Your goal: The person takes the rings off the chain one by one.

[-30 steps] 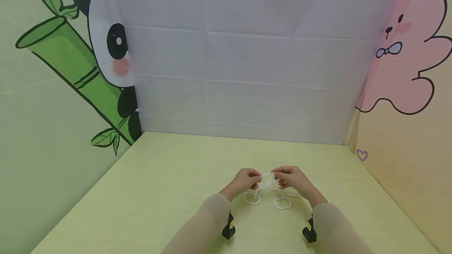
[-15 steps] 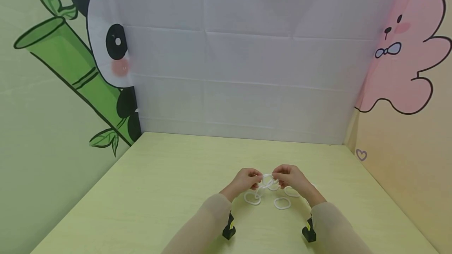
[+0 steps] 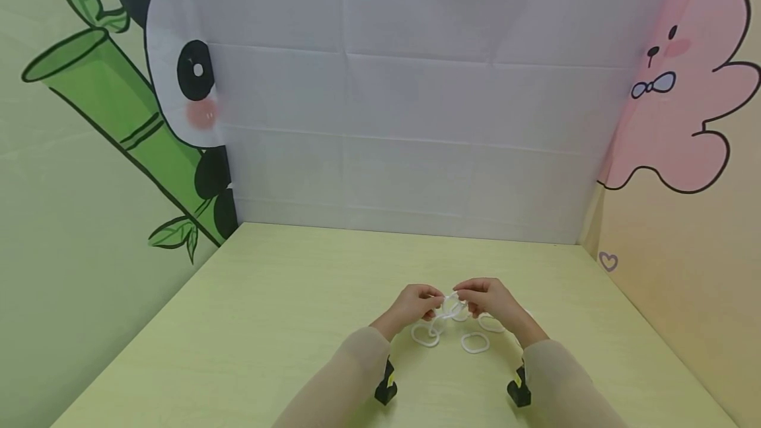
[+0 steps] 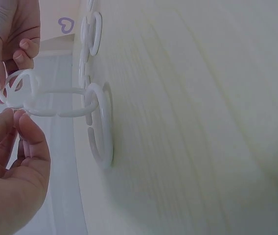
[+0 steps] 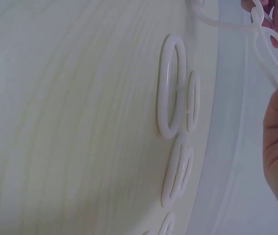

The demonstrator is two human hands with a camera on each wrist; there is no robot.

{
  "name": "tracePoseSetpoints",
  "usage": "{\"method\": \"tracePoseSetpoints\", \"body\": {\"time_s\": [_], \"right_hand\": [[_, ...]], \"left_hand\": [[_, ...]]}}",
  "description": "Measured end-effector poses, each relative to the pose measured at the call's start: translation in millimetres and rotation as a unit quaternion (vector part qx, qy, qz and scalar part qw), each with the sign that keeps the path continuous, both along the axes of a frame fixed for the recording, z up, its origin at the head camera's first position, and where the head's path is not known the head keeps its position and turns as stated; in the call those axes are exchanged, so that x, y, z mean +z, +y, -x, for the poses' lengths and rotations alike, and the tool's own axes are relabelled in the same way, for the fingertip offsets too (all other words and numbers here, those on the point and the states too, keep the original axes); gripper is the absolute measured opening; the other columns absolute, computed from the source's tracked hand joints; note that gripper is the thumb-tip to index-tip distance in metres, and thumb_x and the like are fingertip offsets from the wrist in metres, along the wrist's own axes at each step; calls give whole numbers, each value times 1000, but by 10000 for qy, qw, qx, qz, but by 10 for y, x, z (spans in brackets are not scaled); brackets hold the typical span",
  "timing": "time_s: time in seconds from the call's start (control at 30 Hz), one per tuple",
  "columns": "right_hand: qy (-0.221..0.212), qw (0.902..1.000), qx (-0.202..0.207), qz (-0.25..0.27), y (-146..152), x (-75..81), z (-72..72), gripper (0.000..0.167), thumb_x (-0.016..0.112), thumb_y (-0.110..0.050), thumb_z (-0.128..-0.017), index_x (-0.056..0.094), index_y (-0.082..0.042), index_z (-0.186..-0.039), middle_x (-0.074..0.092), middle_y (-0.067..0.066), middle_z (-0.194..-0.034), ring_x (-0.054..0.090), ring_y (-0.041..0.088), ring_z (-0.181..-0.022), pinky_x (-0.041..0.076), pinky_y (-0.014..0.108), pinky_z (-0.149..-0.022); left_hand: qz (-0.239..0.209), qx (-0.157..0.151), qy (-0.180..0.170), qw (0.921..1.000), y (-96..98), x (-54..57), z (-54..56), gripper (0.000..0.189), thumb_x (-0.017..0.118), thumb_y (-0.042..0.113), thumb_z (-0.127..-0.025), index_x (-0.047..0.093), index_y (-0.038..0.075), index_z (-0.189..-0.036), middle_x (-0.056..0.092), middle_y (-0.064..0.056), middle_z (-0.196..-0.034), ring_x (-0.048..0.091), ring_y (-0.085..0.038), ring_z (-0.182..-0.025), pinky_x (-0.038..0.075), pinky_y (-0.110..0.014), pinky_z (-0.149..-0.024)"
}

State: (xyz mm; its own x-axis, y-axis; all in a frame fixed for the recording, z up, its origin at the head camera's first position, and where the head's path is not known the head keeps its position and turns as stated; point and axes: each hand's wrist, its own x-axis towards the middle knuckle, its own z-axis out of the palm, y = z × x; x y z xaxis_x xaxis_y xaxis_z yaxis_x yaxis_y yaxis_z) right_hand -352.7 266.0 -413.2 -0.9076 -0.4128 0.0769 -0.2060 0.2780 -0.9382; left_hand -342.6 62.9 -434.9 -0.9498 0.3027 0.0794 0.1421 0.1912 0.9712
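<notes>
My left hand (image 3: 413, 304) and right hand (image 3: 490, 297) face each other over the right-of-middle table, fingertips close together. Between them is a short chain of white plastic chain links. In the left wrist view, my left thumb and finger pinch the upper link (image 4: 31, 81) from one side, while the right fingers hold it from the other. From there a middle link (image 4: 68, 115) runs to an end link (image 4: 107, 139), which stands on edge at the tabletop; a split shows in it. The right wrist view has the pinched link (image 5: 264, 54) at its upper right.
Several loose white links lie on the table near the hands, one in front (image 3: 475, 343) and another (image 3: 491, 323) beside the right hand. Black wrist mounts (image 3: 386, 390) sit under both sleeves. A white cloth (image 3: 410, 98) hangs behind the pale table (image 3: 285, 322).
The right fingertips have shifted slightly left, towards the left hand, narrowing the gap over the pinched link. The left hand has edged a little right. The loose links stay where they were.
</notes>
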Motion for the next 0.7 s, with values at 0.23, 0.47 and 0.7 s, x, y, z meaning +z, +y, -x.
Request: {"method": "tracePoseSetpoints", "body": {"time_s": [0.23,0.47,0.7], "right_hand": [[-24,10000,78,-30,-33,27,-8,26,56,-8,-92,60,10,-110,54,8,-69,47,17,-59,49,35,-57],[135,9998,36,-170,-41,-10,8,31,59,-16,-91,58,11,-107,53,5,-71,47,15,-61,48,31,-57],[202,9996,-29,-220,-55,-26,29,28,61,-17,-90,61,8,-102,54,4,-70,47,14,-59,48,28,-55]], "left_hand": [[10,-28,-2,10000,-9,-4,0,18,59,12,-91,65,-4,-98,60,-7,-77,52,-11,-59,50,-25,-59],[83,-74,22,9999,-15,-8,2,20,59,12,-91,64,-6,-100,61,-6,-78,53,-11,-60,50,-25,-59],[147,-66,-24,9999,-21,14,-19,13,63,11,-89,66,0,-95,62,-9,-77,53,-11,-60,49,-23,-58]]}}
